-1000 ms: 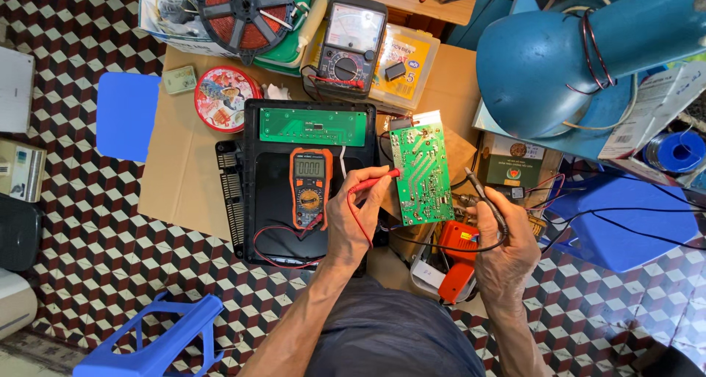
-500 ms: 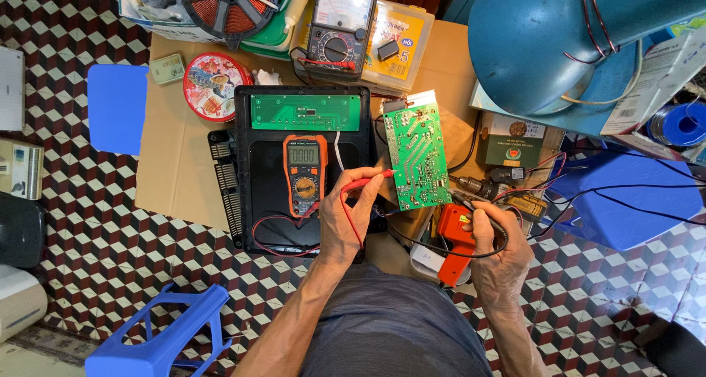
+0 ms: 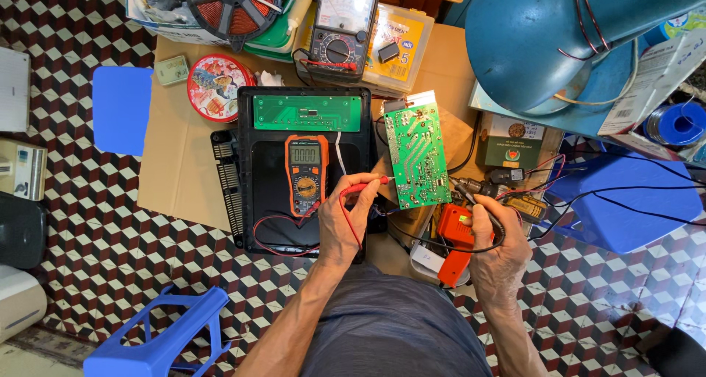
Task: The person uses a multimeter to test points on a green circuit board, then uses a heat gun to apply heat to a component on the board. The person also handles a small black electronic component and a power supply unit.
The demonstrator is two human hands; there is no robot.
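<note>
The red probe (image 3: 365, 188) is pinched in the left hand (image 3: 344, 222) beside the green circuit board (image 3: 418, 156); the black probe (image 3: 471, 193) is gripped in the right hand (image 3: 500, 248).

Both forearms are bare right up to the bottom edge of the view, no sleeves showing, no watch, no rings or bands that I can spot. The left hand (image 3: 344, 222) and right hand (image 3: 500, 253) have no gloves either. Down between the arms there's a dark grey-blue garment (image 3: 393, 325), plain fabric, slightly creased, no print or pattern on it.
</note>
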